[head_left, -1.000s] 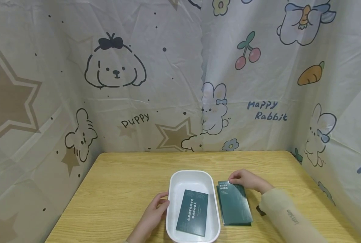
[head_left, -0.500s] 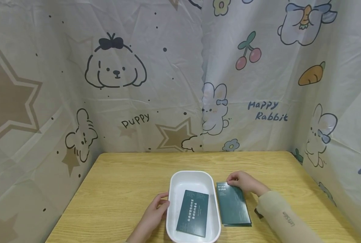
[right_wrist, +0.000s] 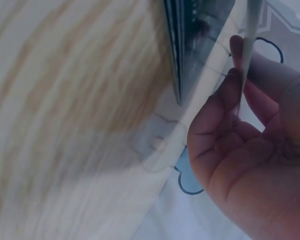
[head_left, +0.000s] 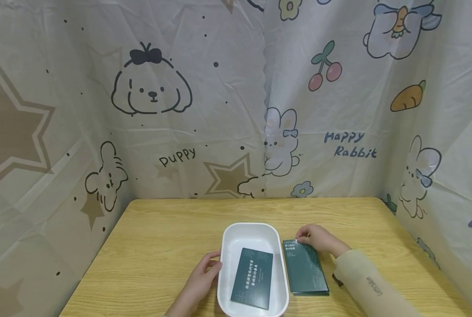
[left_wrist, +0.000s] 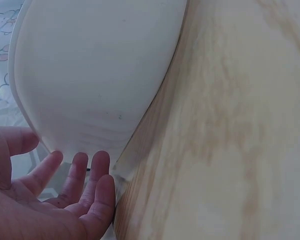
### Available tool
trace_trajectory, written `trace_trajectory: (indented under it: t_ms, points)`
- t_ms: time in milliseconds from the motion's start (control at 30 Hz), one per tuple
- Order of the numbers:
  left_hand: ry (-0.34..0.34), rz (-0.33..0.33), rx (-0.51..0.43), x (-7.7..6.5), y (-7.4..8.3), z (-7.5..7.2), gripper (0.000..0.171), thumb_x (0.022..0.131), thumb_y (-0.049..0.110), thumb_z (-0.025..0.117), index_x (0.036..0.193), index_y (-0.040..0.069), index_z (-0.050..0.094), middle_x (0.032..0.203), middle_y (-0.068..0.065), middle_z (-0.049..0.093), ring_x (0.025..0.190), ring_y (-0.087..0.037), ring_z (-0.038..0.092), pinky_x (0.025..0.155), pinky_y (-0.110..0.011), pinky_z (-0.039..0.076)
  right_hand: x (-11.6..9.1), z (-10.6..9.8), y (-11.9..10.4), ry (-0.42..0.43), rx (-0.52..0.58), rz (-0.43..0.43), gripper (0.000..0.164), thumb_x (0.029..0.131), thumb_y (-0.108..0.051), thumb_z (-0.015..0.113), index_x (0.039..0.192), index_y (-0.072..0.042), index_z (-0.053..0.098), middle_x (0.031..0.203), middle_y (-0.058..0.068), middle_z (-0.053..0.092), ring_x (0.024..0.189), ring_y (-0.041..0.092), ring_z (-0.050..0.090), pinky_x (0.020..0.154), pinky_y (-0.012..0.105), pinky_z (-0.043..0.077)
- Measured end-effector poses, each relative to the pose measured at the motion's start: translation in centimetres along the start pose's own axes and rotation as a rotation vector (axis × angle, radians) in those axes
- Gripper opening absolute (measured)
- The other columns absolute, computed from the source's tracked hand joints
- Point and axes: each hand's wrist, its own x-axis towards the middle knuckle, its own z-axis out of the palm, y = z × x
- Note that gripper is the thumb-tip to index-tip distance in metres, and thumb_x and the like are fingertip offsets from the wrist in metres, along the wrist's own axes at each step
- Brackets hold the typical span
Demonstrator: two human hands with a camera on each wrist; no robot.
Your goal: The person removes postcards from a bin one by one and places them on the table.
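Right hand [head_left: 319, 238] pinches card [head_left: 305, 268] at its far end; long axis runs near-far, just right of tray [head_left: 249, 233]. Left hand [head_left: 202, 274], fingers loosely spread, touches tray's left side.

white tray [head_left: 249, 235], dark green cards [head_left: 306, 270], yellow wood-grain table [head_left: 160, 246], cartoon-print curtain [head_left: 220, 97]

The table [head_left: 172, 229] is of yellow wood, with rounded far corners. Pale cloth [head_left: 228, 88] hangs on 3 sides of it, printed with stars [head_left: 5, 127] and cherries [head_left: 333, 72].
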Motion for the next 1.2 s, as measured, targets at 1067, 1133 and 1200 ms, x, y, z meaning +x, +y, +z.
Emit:
trace_trajectory:
  t_ms: [1067, 1133, 1200]
  points:
    - [-0.008, 0.003, -0.009, -0.08, 0.14, -0.03, 0.042, 0.096, 0.028, 0.054, 0.134, 0.010, 0.050, 0.111, -0.017, 0.058, 0.091, -0.020, 0.059, 0.078, -0.039, 0.055, 0.33, 0.86, -0.44, 0.049, -0.090, 0.081, 0.008, 0.084, -0.010, 0.070, 0.079, -0.012, 0.063, 0.072, 0.001, 0.058, 0.067, 0.015, 0.051, 0.064, 0.032, 0.048]
    - [-0.008, 0.006, -0.009, -0.05, 0.10, -0.05, 0.042, 0.096, 0.028, 0.053, 0.133, 0.009, 0.051, 0.111, -0.018, 0.058, 0.091, -0.021, 0.059, 0.079, -0.039, 0.055, 0.36, 0.90, -0.45, 0.052, -0.105, 0.080, 0.009, 0.083, -0.010, 0.070, 0.079, -0.012, 0.063, 0.071, 0.000, 0.057, 0.067, 0.015, 0.050, 0.063, 0.032, 0.047]
    - [-0.008, 0.008, -0.009, -0.05, 0.08, -0.06, 0.041, 0.096, 0.027, 0.053, 0.133, 0.009, 0.051, 0.110, -0.018, 0.058, 0.091, -0.021, 0.059, 0.079, -0.039, 0.055, 0.39, 0.93, -0.42, 0.056, -0.119, 0.069, 0.010, 0.083, -0.010, 0.070, 0.078, -0.012, 0.062, 0.070, 0.000, 0.056, 0.066, 0.015, 0.050, 0.062, 0.032, 0.047]
